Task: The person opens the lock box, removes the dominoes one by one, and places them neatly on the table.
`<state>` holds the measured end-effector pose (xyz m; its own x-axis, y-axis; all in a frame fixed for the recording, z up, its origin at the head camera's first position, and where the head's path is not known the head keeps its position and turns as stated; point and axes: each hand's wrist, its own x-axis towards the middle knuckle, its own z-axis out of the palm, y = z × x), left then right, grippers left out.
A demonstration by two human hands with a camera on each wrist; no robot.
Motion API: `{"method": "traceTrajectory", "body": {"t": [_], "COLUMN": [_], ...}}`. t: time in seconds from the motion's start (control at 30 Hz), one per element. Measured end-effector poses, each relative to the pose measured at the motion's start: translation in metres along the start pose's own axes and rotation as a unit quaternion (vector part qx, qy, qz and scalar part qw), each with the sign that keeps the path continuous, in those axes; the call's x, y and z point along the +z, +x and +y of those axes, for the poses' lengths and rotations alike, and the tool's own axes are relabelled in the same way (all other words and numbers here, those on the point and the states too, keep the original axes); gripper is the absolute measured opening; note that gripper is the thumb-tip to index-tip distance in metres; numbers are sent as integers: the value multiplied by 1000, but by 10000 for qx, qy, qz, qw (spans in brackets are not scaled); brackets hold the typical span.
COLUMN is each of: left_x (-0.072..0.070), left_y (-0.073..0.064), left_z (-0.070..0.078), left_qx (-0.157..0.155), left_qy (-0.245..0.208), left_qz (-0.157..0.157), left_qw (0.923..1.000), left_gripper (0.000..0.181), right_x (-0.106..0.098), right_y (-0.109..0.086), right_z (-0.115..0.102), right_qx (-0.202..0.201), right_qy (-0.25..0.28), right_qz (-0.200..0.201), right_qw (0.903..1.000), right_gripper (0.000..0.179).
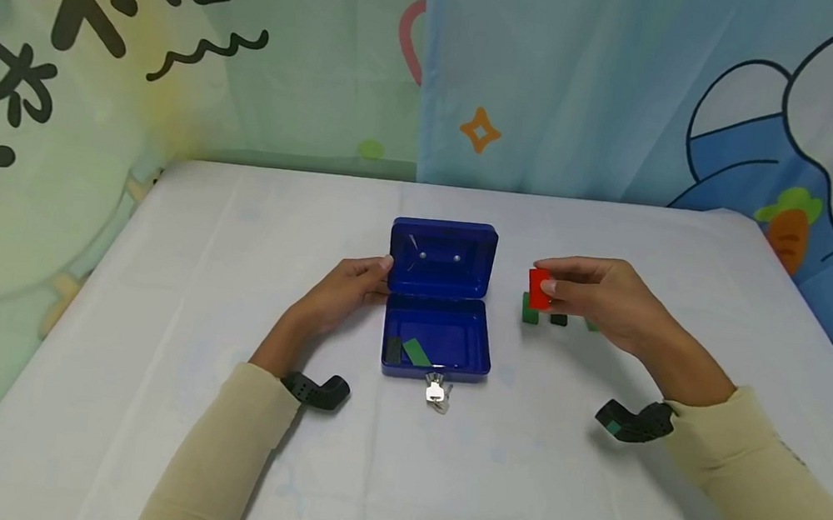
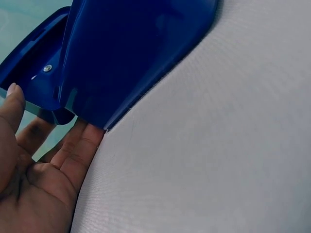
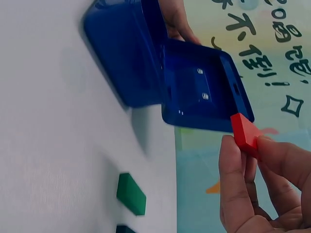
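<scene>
A blue metal cash box (image 1: 434, 375) stands on the table with its lid (image 1: 442, 256) raised. Inside its base lie a green block (image 1: 417, 352) and a dark block (image 1: 393, 350). My left hand (image 1: 344, 288) holds the lid's left edge near the hinge, thumb in front and other fingers behind, as the left wrist view shows. To the right of the box, my right hand (image 1: 603, 299) pinches a red block (image 1: 537, 288) between thumb and fingers above the table. Below that hand sit a green block (image 1: 530, 309) and a dark block (image 1: 559, 320); another green block (image 1: 592, 325) is mostly hidden.
Keys (image 1: 437, 394) hang from the lock at the front of the box. A white cloth covers the table (image 1: 336, 470). Printed curtains (image 1: 554, 81) hang behind its far edge. Each wrist wears a black camera strap (image 1: 317, 391).
</scene>
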<state>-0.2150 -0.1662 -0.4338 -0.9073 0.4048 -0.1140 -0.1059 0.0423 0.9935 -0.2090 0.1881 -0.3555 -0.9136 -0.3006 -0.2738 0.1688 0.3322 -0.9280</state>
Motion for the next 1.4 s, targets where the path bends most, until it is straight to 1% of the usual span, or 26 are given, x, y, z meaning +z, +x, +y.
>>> {"method": "traceTrajectory", "body": {"t": [0.23,0.47,0.63,0.77,0.87,0.97,1.13,1.27,1.33,1.4], "left_x": [1,1,1,1,1,1,1,2,2,2], "left_y": [0,0,0,0,0,0,0,-1,-2,-2], "left_z": [0,0,-1,-1,-1,0,0,1,1,2], "left_qx": [-10,37,63,18,6,29,60,110,139,138], "left_qy": [98,27,7,120,136,50,-69,-159,-199,-122], "left_qz": [42,50,36,76,69,52,29,-47,-94,-81], "left_qw": [9999,10000,10000,9999,9999,10000,10000,9998,9997,9998], "left_gripper": [47,47,47,48,49,48,48,48,48,49], "right_x": [-17,-37,-54,-66,-73,-80,-90,-95,-97,-98], "right_y": [-6,-12,-11,-11,-11,-9,-6,-4,-3,-2], "right_z": [3,6,15,25,32,38,46,51,54,57], "right_qx": [197,86,185,389,505,580,715,796,802,821], "right_qy": [40,-77,-442,-816,-941,-868,-786,-860,-970,-1146], "right_qz": [150,195,164,189,217,249,372,407,376,347], "right_qw": [9997,9997,9987,9957,9940,9942,9936,9923,9913,9894], "right_gripper": [50,50,53,56,56,56,60,61,58,55]}}
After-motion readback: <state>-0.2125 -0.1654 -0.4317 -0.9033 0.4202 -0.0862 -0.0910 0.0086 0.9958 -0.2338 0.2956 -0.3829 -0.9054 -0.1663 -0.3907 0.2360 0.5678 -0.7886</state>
